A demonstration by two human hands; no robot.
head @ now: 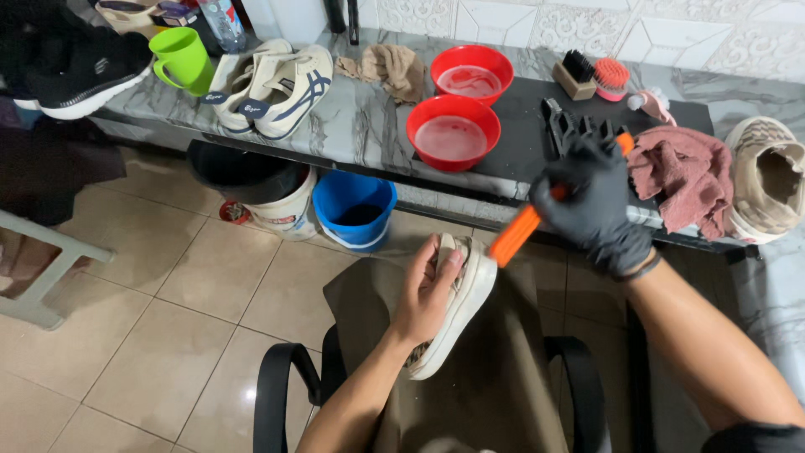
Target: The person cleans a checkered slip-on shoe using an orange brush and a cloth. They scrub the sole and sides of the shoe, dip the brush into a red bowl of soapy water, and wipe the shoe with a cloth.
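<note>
— Fingers first: what are they doing?

— Bare left hand is wrapped around a cream slip-on canvas shoe with a thick white rubber sole, fingers tucked into the opening, sole turned toward three o'clock. It sits over the lap, on a brown apron, at about six o'clock from the grey marble-patterned counter.

— And the other?

— Right hand in a black rubber glove is clenched around an orange plastic-handled brush; its tip touches the shoe's toe at about one o'clock of the shoe.

— Anything nearby?

— Two red plastic bowls of cloudy water stand at twelve o'clock, a crumpled maroon cloth and a matching cream shoe at two o'clock, a blue plastic bucket under the counter at eleven.

— What could go wrong?

— My judgement: the left grip holds only one end, so a hard stroke could twist the shoe loose and drop it to the tiled floor. Wet bristles may also flick dirty water onto the apron.
</note>
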